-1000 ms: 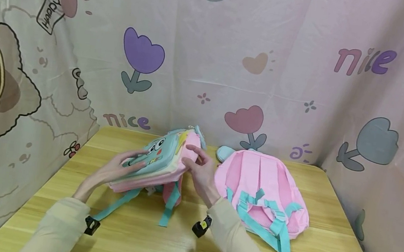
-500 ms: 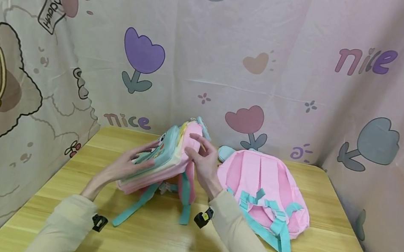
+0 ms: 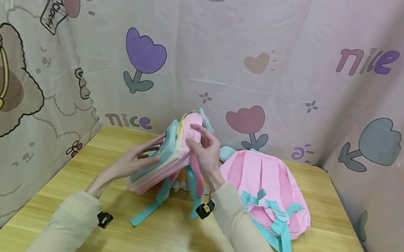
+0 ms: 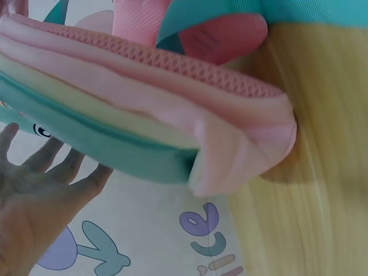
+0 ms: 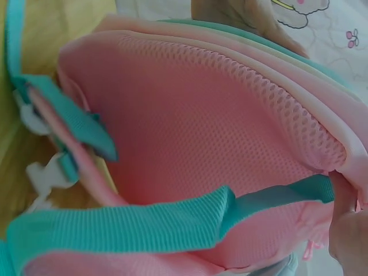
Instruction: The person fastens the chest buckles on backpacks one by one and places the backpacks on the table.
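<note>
A small pink-and-teal backpack [image 3: 167, 166] stands tilted on the table, its lower end down and its teal front facing left. My left hand [image 3: 133, 161] rests on that front with fingers spread; in the left wrist view the left hand [image 4: 40, 195] touches the teal panel. On the near upper side, my right hand [image 3: 206, 150] pinches the pink edge between thumb and fingers. The right wrist view shows the pink mesh back [image 5: 195, 121] and a teal strap [image 5: 126, 230] running across it. More straps hang below the bag.
To the right a second pink backpack [image 3: 233, 167] lies back side up, its teal straps [image 3: 280, 227] trailing toward the front. Both stand on a wooden table [image 3: 169, 250]. A printed curtain [image 3: 207, 36] hangs behind and along the sides.
The held backpack has tipped up from leaning back to a steeper stance and shifted a little right. Both hands have moved along with it. The second backpack stays in place.
</note>
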A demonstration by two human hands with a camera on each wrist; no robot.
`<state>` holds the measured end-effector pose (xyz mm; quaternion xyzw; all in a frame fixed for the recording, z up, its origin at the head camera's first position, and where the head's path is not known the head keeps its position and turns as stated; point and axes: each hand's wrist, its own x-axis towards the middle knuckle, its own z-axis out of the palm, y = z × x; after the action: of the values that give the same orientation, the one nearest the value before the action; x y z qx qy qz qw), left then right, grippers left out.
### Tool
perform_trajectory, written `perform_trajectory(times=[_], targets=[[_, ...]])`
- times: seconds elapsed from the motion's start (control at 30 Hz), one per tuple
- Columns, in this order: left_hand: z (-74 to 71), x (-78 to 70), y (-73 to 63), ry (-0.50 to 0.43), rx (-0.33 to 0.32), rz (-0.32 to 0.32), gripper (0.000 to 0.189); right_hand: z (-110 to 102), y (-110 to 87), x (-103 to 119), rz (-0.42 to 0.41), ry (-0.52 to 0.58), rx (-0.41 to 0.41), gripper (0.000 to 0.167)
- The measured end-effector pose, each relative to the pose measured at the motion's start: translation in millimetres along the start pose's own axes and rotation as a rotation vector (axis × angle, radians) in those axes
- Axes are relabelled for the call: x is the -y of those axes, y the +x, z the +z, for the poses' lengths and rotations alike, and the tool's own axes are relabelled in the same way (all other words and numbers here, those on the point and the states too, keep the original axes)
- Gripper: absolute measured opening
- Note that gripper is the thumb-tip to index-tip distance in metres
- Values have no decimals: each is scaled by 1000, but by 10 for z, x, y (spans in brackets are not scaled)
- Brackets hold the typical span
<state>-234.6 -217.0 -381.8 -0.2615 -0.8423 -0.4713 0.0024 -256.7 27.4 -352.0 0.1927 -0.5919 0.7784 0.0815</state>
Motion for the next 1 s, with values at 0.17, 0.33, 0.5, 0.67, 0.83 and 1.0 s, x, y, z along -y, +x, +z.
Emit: perform_trajectory(times=[0.17,0.33,0.5,0.67,0.83,1.0], targets=[[17,-84,53,-44,19,-1,74,13,60,71,-22,-36,-1,42],[31,-130,91,-85,33,11,76,34,107,129,-36,-43,-4,41],[46,-152,111,-102,35,34,83,65,128,179,-56,-49,-13,40],[55,-171,119,-104,24,52,89,95,143,209,-71,-98,-12,37],[64,-178,142,-139,10,99,95,155,175,234,-120,-115,13,40],[57,-220,162,-162,-11,120,102,235,189,275,-189,-69,72,46]])
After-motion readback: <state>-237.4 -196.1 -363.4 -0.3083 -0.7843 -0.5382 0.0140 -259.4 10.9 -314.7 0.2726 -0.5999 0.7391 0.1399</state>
